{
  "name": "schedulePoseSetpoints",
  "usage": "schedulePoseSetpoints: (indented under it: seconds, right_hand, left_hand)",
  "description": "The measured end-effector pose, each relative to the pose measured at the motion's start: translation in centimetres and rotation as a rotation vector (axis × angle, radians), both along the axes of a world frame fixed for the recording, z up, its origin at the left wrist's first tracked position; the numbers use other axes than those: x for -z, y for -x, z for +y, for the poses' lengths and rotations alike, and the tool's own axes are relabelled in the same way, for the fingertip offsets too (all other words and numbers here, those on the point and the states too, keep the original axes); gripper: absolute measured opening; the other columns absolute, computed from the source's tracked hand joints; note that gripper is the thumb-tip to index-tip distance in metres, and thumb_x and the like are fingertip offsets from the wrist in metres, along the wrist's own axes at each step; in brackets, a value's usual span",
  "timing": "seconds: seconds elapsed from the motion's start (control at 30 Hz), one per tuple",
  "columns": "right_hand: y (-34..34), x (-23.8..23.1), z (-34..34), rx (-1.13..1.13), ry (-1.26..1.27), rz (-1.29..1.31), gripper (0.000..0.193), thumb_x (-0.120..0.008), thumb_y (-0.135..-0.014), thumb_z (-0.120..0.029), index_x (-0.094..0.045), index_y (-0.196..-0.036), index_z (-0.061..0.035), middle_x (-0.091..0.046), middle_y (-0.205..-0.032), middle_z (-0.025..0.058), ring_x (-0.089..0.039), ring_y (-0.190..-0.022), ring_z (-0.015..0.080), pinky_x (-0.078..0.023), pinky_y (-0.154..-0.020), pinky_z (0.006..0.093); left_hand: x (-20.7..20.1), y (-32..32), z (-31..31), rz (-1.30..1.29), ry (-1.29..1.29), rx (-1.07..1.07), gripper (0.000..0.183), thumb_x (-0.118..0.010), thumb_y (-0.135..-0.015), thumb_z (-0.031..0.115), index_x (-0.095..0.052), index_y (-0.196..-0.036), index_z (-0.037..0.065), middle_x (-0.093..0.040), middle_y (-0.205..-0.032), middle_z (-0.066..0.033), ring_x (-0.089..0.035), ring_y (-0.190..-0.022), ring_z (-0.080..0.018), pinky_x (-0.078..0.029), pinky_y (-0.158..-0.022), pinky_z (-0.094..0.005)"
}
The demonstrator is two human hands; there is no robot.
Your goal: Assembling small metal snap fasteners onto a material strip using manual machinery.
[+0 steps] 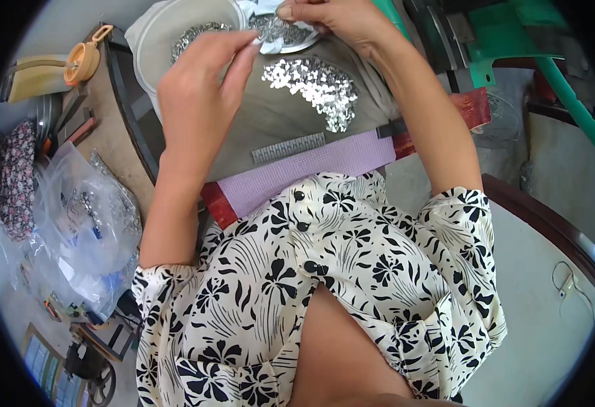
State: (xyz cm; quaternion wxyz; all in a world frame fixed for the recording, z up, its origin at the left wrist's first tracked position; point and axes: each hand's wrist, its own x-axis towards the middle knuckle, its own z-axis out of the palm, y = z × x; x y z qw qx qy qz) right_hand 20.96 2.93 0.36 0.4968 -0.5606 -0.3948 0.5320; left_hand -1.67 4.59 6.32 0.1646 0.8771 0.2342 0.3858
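My left hand (199, 88) is raised over the work surface, thumb and forefinger pinched together; whatever is between the tips is too small to make out. Opposite it, my right hand (341, 20) also pinches at the top edge, beside a white dish (309, 45) of small silvery metal pieces (277, 28). What the right fingertips hold cannot be made out. Left of that dish, partly behind my left hand, stands a larger white tub (149, 51) with more silver pieces (199, 32). A spread of shiny silver pieces (319, 88) lies on grey-green cloth (243, 129) below my hands.
A short ruler (288, 147) and a lilac woven strip (311, 166) lie along the near edge. At left are clear plastic bags (84, 224), a flowered cloth (12, 176) and an orange plastic holder (82, 64). Green metal parts (507, 41) stand at right.
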Motion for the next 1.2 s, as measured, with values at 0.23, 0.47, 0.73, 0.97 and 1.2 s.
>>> schedulePoseSetpoints:
  seconds: [0.23,0.47,0.73,0.97,1.2]
  right_hand:
    - [0.5,-1.4,-1.0,0.042,0.008,0.218,0.009,-0.071,-0.092,-0.014,-0.072,-0.09,-0.0045,-0.066,-0.075,-0.0022,-0.053,-0.06,0.0047,-0.039,-0.054,0.0194]
    - [1.4,-1.1,-1.4,0.167,-0.023,0.334,0.01,-0.068,-0.094,-0.014,-0.072,-0.093,-0.0048,-0.065,-0.075,-0.0019,-0.053,-0.059,0.0053,-0.041,-0.054,0.0193]
    - [3.2,-1.5,-1.7,0.291,-0.022,0.248,0.021,-0.06,-0.1,-0.017,-0.07,-0.101,0.0017,-0.06,-0.075,0.0002,-0.056,-0.063,0.009,-0.048,-0.058,0.0225]
    - [3.7,-2.7,-2.7,0.309,0.019,0.221,0.022,-0.059,-0.101,-0.019,-0.066,-0.087,-0.0034,-0.056,-0.071,-0.001,-0.054,-0.058,0.0093,-0.045,-0.054,0.0227]
    - [2.0,-0.7,-2.5,0.274,-0.043,0.394,0.02,-0.071,-0.093,-0.025,-0.071,-0.099,-0.0059,-0.066,-0.078,-0.0047,-0.057,-0.064,0.0041,-0.048,-0.055,0.0203]
  left_hand:
    - [0.1,-3.9,3.0,0.246,0.197,-0.051,0.028,-0.075,-0.087,0.015,-0.071,-0.111,0.003,-0.075,-0.1,-0.0109,-0.071,-0.076,-0.0201,-0.055,-0.072,-0.0307]
    - [-1.2,-5.1,2.9,0.105,0.355,0.03,0.008,-0.07,-0.082,0.003,-0.071,-0.088,-0.002,-0.07,-0.08,-0.019,-0.071,-0.074,-0.031,-0.053,-0.066,-0.0363]
    - [-0.7,-5.5,4.1,0.157,0.152,0.018,0.01,-0.068,-0.079,0.006,-0.066,-0.082,-0.004,-0.065,-0.073,-0.0227,-0.068,-0.069,-0.0345,-0.051,-0.063,-0.0398]
    - [0.1,-5.9,4.4,0.104,0.228,0.011,0.01,-0.067,-0.08,0.003,-0.062,-0.082,-0.006,-0.065,-0.07,-0.02,-0.066,-0.064,-0.0263,-0.049,-0.06,-0.0375]
    - [0.7,-5.2,4.0,0.004,0.584,0.127,0.006,-0.068,-0.084,0.0,-0.071,-0.089,-0.002,-0.073,-0.078,-0.0125,-0.067,-0.067,-0.0176,-0.051,-0.061,-0.0325]
